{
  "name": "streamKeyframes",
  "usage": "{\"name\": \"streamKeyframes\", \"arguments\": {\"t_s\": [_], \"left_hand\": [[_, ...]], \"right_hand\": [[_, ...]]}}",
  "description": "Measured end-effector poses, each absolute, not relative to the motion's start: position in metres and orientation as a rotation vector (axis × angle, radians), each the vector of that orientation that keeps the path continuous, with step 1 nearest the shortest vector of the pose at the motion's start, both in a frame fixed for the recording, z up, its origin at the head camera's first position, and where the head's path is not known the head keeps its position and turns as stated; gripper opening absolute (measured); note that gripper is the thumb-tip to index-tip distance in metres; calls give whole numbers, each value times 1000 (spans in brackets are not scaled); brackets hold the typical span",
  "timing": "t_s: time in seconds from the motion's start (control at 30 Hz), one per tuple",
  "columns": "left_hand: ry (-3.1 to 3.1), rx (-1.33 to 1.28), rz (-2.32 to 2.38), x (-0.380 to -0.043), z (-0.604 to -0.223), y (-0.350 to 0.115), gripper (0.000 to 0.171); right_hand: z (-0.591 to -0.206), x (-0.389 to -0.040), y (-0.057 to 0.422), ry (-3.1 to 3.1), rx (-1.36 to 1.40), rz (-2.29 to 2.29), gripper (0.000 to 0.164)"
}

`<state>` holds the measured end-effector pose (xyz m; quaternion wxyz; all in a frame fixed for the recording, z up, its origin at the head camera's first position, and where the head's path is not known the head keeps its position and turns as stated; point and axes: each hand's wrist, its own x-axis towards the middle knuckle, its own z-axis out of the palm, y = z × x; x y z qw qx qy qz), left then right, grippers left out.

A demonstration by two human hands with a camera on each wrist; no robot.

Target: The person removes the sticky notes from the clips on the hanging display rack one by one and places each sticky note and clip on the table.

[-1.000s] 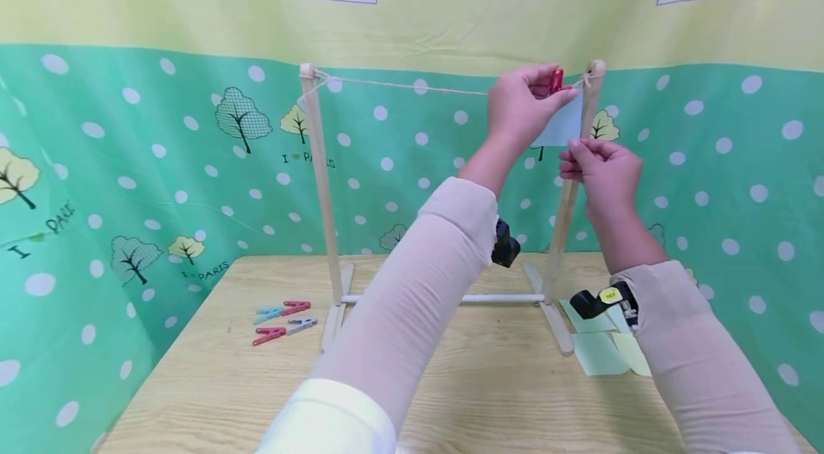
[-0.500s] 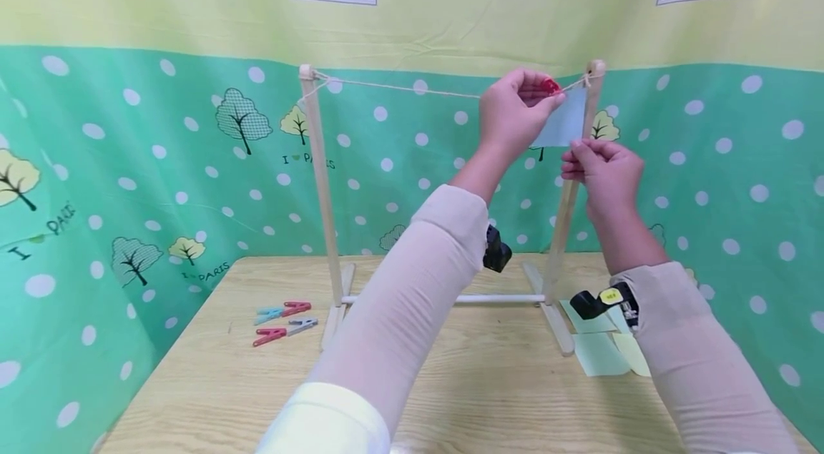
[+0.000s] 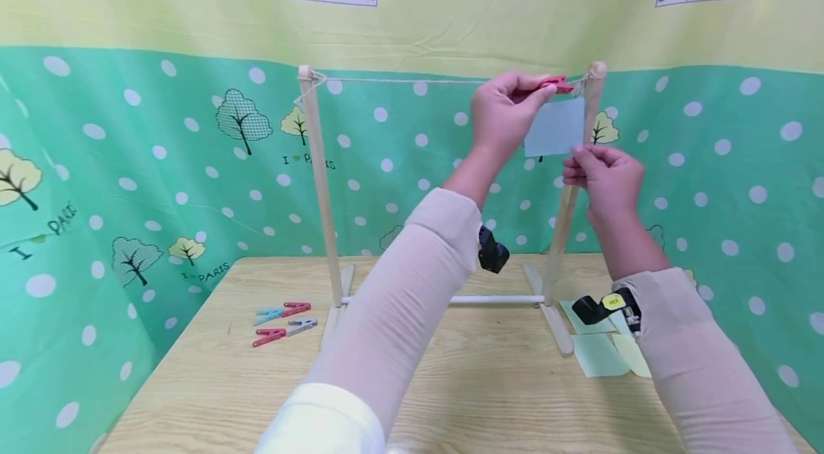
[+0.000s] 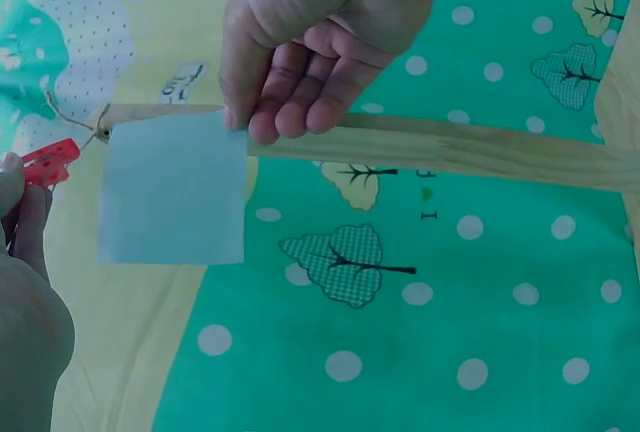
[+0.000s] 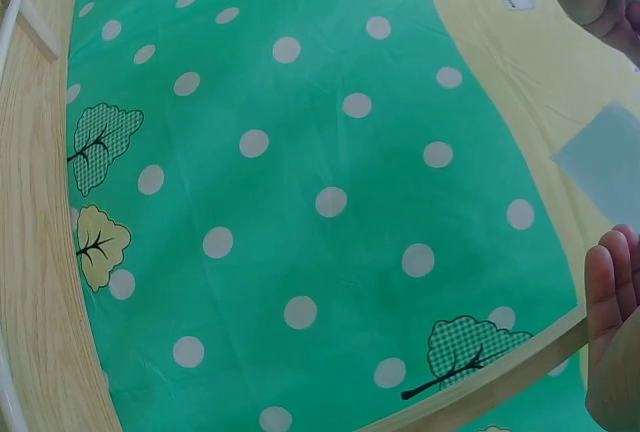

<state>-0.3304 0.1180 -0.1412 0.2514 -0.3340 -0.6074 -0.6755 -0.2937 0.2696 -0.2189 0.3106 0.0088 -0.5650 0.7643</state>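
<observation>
My left hand (image 3: 505,114) pinches a red clothespin (image 3: 557,84) near the right end of the string (image 3: 412,81). The clothespin points to the right. Just below it is a light blue square of paper (image 3: 555,128), whose lower right corner my right hand (image 3: 608,179) pinches. In the left wrist view the clothespin (image 4: 50,162) sits apart from the paper (image 4: 172,192), held by the thumb and fingers of my left hand (image 4: 30,312). The right wrist view shows part of the paper (image 5: 605,162) above the fingers of my right hand (image 5: 615,322).
A wooden frame, with a left post (image 3: 322,189) and a right post (image 3: 566,204), carries the string. Several red, blue and grey clothespins (image 3: 270,334) lie on the table (image 3: 219,382) at left. Green and yellow paper squares (image 3: 600,355) lie by the right foot.
The clothespin has turned from upright to pointing right, and my left hand has shifted slightly left. The paper has dropped a little below the string, which now runs straighter.
</observation>
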Motion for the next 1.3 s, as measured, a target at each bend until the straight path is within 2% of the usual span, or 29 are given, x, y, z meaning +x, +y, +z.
{"name": "streamKeyframes", "arguments": {"t_s": [0.3,0.53,0.93,1.13,1.3], "left_hand": [[-1438,-960,-2137,-331,-144,115,23],[-1349,-1014,-2203,-327,-146,107,28],[-1411,-1071,-2177,-319,-157,98,44],[-1396,-1101,-2166,-316,-161,91,41],[-1406,-1115,-2162,-314,-168,84,39]], "right_hand": [[-224,-290,272,-1507,39,2026,21],[-227,-287,270,-1503,68,2046,22],[-232,-282,271,-1459,153,2072,11],[-236,-277,271,-1462,226,2073,5],[-241,-272,272,-1442,258,2094,11]]}}
